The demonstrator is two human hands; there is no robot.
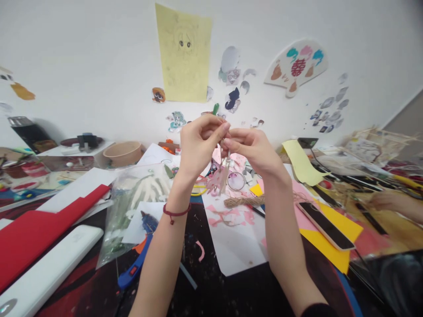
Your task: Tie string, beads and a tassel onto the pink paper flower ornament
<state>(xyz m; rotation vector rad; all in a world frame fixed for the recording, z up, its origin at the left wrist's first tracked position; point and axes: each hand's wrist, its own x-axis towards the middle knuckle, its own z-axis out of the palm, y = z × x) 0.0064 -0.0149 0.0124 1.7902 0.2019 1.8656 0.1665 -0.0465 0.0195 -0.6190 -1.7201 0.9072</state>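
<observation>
My left hand (208, 138) is raised in front of me, thumb and fingertips pinched on a thin string (222, 155). My right hand (249, 145) meets it from the other side, its fingers also closed on the string. Below the fingertips a pink cut-out ornament (216, 179) appears to hang, partly blending with the clutter behind. Right beside it shows a round clear disc with a dark rim (235, 181). The exact grip point is small and partly hidden by my fingers.
A white sheet (231, 246) with pink scraps and a twine bundle (243, 201) lies below. Left are a blue glue gun (137, 266), a plastic bag (112, 220) and a white case (56, 273). At right are a phone (325, 224) and another person's hand (393, 203).
</observation>
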